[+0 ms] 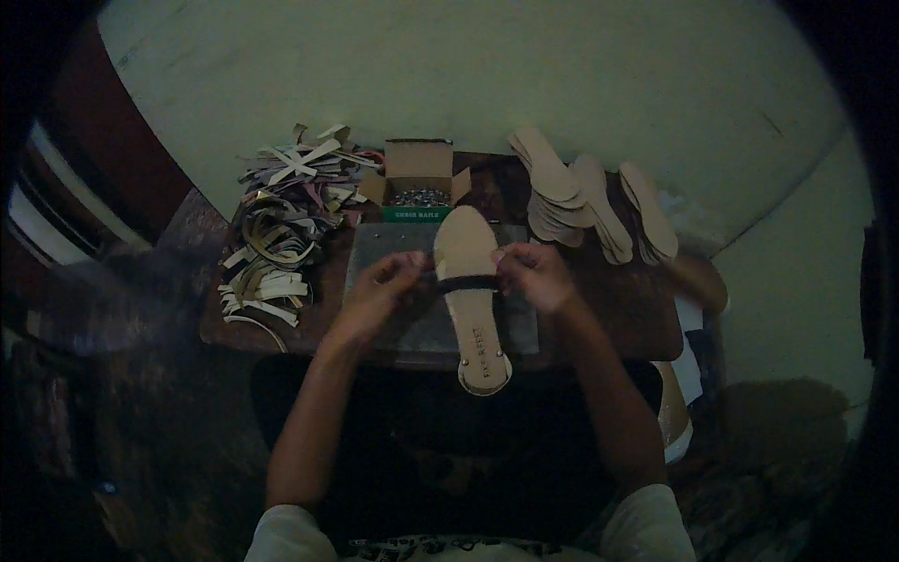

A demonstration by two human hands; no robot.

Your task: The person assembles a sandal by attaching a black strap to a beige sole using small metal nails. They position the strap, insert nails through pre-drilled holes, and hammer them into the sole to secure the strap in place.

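Observation:
A beige sandal sole is held up over the front of the table, with its toe end away from me. A dark strap crosses it at the middle, and two shiny nail heads show near the heel. My right hand pinches the sole's right edge at the strap's end. On the other side, my left hand has its fingers closed beside the strap's left end; what they hold is too dark to make out. Beneath the sole lies a grey flat plate.
Behind the sole stands an open cardboard box of small shiny nails, green in front. A pile of cut strips covers the left side of the dark brown table. Stacks of beige soles stand at the back right, near the wall.

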